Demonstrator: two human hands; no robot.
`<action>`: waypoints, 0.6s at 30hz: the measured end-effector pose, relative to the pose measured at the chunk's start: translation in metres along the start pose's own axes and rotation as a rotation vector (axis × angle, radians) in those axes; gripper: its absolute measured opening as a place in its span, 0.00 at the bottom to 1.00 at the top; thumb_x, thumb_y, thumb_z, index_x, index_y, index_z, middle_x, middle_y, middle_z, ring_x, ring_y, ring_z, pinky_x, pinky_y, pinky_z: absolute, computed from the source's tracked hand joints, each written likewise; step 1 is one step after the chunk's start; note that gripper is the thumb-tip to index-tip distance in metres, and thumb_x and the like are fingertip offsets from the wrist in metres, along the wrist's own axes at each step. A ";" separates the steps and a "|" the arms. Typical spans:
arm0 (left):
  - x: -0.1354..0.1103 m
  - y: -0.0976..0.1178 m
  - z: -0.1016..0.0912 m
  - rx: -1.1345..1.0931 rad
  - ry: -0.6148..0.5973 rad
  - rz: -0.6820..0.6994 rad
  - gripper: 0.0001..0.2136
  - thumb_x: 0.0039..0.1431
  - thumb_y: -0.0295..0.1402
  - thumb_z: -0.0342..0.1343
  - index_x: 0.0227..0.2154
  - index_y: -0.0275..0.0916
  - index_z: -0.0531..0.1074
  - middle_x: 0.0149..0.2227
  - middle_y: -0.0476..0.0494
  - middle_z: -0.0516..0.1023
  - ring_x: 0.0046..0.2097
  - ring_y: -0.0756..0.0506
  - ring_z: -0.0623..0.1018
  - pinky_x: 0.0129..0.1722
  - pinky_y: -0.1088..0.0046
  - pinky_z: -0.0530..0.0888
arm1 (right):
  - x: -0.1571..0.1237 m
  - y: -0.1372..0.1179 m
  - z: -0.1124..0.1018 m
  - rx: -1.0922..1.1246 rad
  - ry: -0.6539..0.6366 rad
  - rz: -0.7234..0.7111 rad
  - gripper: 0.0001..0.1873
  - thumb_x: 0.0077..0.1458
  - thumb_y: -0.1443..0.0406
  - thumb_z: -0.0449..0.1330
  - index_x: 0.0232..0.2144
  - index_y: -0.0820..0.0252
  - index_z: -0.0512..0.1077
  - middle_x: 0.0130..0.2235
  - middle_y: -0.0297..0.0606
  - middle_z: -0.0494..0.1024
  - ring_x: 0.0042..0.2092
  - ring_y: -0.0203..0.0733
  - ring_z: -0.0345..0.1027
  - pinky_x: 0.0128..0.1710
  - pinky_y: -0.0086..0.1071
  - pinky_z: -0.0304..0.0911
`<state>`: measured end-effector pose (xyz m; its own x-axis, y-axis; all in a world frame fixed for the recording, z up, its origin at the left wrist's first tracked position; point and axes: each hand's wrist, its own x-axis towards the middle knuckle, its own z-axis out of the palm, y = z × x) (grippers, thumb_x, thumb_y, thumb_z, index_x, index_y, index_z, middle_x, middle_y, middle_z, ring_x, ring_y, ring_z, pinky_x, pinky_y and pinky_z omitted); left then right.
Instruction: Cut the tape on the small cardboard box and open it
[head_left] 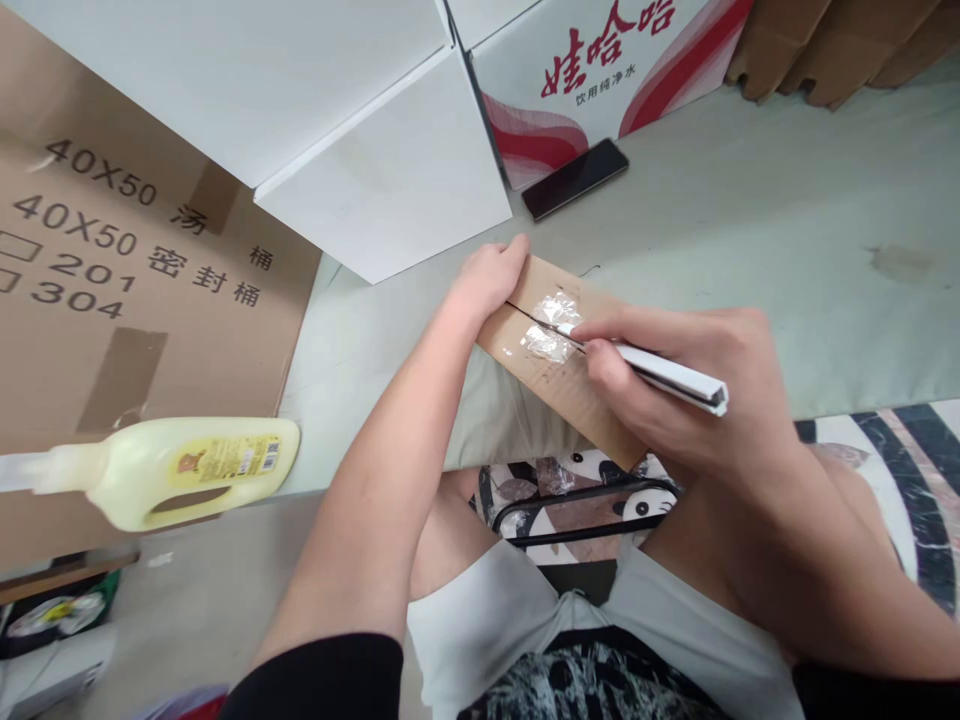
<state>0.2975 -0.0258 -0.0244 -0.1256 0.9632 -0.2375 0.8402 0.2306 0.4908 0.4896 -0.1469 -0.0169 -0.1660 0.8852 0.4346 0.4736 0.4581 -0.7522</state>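
A narrow brown cardboard package (589, 390) lies tilted at the table's front edge, with crumpled clear tape (551, 345) across its middle. A dark line like a slit runs from the tape toward its far left edge. My left hand (495, 270) grips the package's far end, fingers closed over the edge. In my closed right hand (690, 370) is a knife with a white slotted handle (667, 378), seemingly a folding one. Its thin tip touches the taped area. How deep the tip goes, I cannot tell.
A black phone (575, 180) lies by a white and red carton (600, 90). White boxes (390, 170) stand at the back, a large cardboard box (150, 250) at the left. A yellow bottle (202, 470) is at the lower left, and folded cardboard (840, 45) at the back right.
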 end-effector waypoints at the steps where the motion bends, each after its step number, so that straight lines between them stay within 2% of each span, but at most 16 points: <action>1: 0.000 0.000 0.000 0.001 0.002 -0.005 0.20 0.69 0.46 0.43 0.24 0.41 0.66 0.35 0.37 0.77 0.50 0.31 0.78 0.53 0.53 0.71 | -0.001 0.000 -0.002 0.006 0.015 -0.010 0.14 0.60 0.62 0.56 0.31 0.56 0.82 0.18 0.31 0.72 0.18 0.30 0.57 0.22 0.30 0.51; 4: 0.000 0.000 -0.001 -0.007 0.009 -0.016 0.20 0.69 0.47 0.43 0.25 0.41 0.67 0.37 0.37 0.78 0.50 0.32 0.78 0.53 0.55 0.71 | -0.002 0.001 -0.006 0.021 0.055 -0.017 0.13 0.59 0.62 0.58 0.29 0.57 0.81 0.17 0.29 0.69 0.17 0.29 0.53 0.21 0.29 0.50; 11: 0.000 0.000 -0.001 0.048 0.001 0.004 0.21 0.70 0.46 0.41 0.25 0.42 0.68 0.37 0.38 0.79 0.53 0.35 0.77 0.56 0.60 0.71 | -0.003 -0.001 -0.012 0.049 0.058 -0.017 0.12 0.61 0.63 0.59 0.31 0.57 0.82 0.18 0.28 0.69 0.17 0.27 0.53 0.21 0.28 0.53; 18: -0.002 -0.001 0.000 0.027 0.018 0.030 0.22 0.70 0.48 0.42 0.27 0.41 0.71 0.41 0.35 0.81 0.53 0.31 0.78 0.56 0.55 0.70 | -0.003 0.001 -0.009 0.021 0.000 0.000 0.12 0.62 0.60 0.59 0.35 0.54 0.83 0.19 0.29 0.71 0.18 0.30 0.57 0.22 0.29 0.55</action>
<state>0.2970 -0.0279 -0.0249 -0.1094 0.9719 -0.2083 0.8574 0.1983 0.4750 0.4978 -0.1500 -0.0145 -0.1657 0.8853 0.4345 0.4553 0.4595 -0.7626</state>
